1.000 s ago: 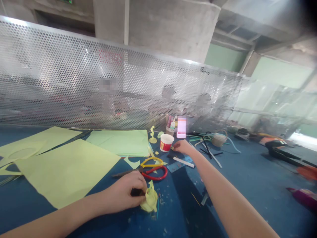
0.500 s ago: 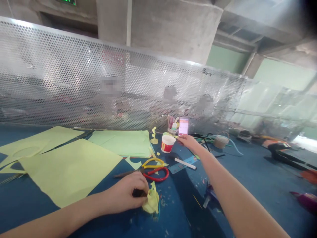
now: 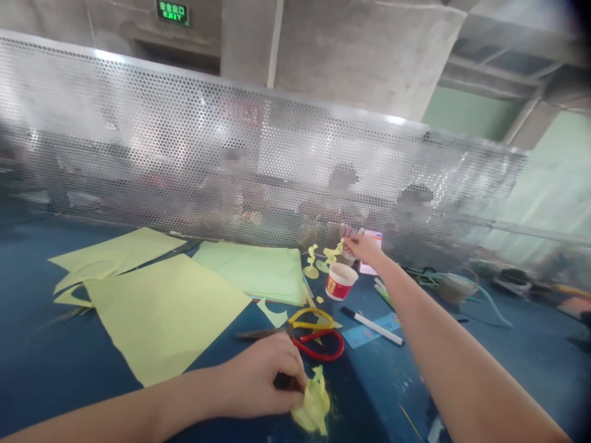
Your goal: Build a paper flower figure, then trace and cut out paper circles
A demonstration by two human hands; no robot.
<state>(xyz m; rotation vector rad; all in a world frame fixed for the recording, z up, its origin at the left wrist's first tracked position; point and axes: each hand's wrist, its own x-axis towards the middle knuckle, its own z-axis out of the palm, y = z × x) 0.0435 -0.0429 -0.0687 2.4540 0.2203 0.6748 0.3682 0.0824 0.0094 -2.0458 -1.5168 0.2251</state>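
My left hand (image 3: pixel 272 378) is closed in a pinch on the edge of a crumpled, curled yellow paper piece (image 3: pixel 314 406) low on the blue table. My right hand (image 3: pixel 364 246) stretches to the back, its fingertips closed at the top of a twisted yellow paper spiral (image 3: pixel 331 255). A similar paper spiral (image 3: pixel 313 261) stands on a round base just left of it. Below the right hand is a red and white paper cup (image 3: pixel 341 282). Scissors with one yellow and one red handle (image 3: pixel 318 354) lie just beyond the left hand.
Yellow paper sheets (image 3: pixel 170 314) and a stack of pale green paper (image 3: pixel 253 271) cover the left. A marker (image 3: pixel 378 326) rests across a blue ruler (image 3: pixel 364 335). Behind stand a phone (image 3: pixel 372 252) and a perforated metal screen (image 3: pixel 175 141), with people beyond it.
My right hand has lifted a little and shifted left over the cup, bringing the twisted paper spiral up beside the other one. The left hand keeps its pinch; the view has turned left.
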